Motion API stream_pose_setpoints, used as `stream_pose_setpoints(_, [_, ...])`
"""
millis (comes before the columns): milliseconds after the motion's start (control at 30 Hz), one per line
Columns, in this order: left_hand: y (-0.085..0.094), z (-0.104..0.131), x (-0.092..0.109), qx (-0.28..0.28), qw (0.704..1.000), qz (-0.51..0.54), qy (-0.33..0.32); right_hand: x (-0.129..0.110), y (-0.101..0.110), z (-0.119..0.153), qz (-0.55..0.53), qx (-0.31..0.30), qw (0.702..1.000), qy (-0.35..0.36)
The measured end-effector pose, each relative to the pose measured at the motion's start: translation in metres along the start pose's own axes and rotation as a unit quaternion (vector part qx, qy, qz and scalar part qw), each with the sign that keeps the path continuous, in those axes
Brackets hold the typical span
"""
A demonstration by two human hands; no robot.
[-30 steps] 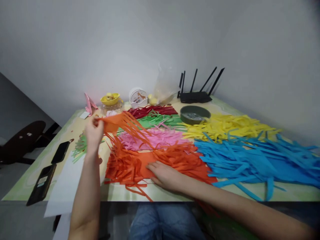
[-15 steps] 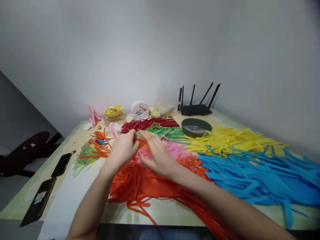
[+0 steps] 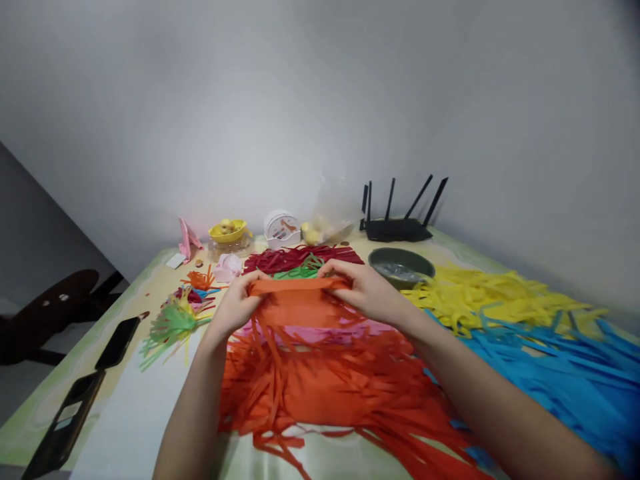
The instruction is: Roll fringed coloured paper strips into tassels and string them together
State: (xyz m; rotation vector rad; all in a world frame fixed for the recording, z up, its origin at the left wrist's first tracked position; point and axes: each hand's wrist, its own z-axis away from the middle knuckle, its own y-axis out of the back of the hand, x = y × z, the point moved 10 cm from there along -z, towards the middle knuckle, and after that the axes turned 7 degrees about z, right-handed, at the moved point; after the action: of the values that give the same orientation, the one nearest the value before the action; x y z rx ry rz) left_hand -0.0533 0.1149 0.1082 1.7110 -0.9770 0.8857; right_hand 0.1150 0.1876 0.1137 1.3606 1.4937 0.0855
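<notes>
Between my hands a sheet of orange fringed paper (image 3: 295,303) is stretched, its top edge folded over. My left hand (image 3: 240,303) pinches its left end, and my right hand (image 3: 363,290) grips the right end. Cut strips dangle from the sheet's left side. Beneath it on the table lies a pile of red-orange fringed paper (image 3: 325,393), with pink fringed paper (image 3: 365,331) just behind. Green (image 3: 300,269) and dark red fringed paper (image 3: 320,257) lie farther back.
Yellow (image 3: 490,300) and blue fringed paper (image 3: 560,373) spread at the right. A green bowl (image 3: 400,257) and black router (image 3: 397,230) stand behind. At the left are a green tassel (image 3: 175,323), an orange tassel (image 3: 200,278), a phone (image 3: 117,343) and a dark case (image 3: 67,420).
My hands have moved apart, and the orange sheet now spans between them with its fringe hanging. The view has shifted slightly.
</notes>
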Motion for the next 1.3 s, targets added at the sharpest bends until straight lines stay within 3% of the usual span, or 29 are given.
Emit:
stream_pose_setpoints(167, [0.004,0.001,-0.018,0.009,0.993,0.115,-0.004,0.008,0.004,0.004,-0.157,0.051,0.985,0.048])
stream_pose_setpoints(300, [-0.002,0.004,-0.029,-0.034,0.988,0.147,0.011,0.009,0.008,0.008,-0.149,0.057,0.983,0.088])
stream_pose_setpoints(500, [-0.007,0.015,-0.007,-0.107,0.994,0.029,-0.022,0.007,-0.002,0.018,-0.082,-0.08,0.986,0.123])
stream_pose_setpoints(600, [-0.015,0.021,0.003,-0.153,0.987,-0.024,-0.036,0.009,-0.002,0.02,-0.075,-0.076,0.987,0.124])
stream_pose_setpoints(667, [-0.015,0.021,0.006,-0.138,0.989,-0.031,-0.049,0.01,-0.001,0.02,-0.06,-0.043,0.991,0.109])
stream_pose_setpoints(800, [-0.008,0.017,-0.002,-0.049,0.996,-0.058,-0.044,0.013,0.001,0.021,-0.025,0.019,0.998,0.052])
stream_pose_setpoints(900, [-0.006,0.018,-0.004,-0.009,0.992,-0.117,-0.041,0.02,0.001,0.022,-0.011,0.021,1.0,0.01])
stream_pose_setpoints(1067, [-0.018,0.017,0.0,-0.047,0.988,-0.143,-0.04,0.023,-0.01,0.016,-0.011,-0.022,1.0,0.019])
stream_pose_setpoints(1167, [-0.023,0.016,-0.004,-0.062,0.99,-0.126,-0.019,0.029,-0.022,0.015,-0.025,-0.059,0.998,-0.011])
stream_pose_setpoints(1300, [-0.015,0.017,-0.012,-0.019,0.996,-0.088,0.016,0.035,-0.019,0.018,-0.05,-0.036,0.996,-0.062])
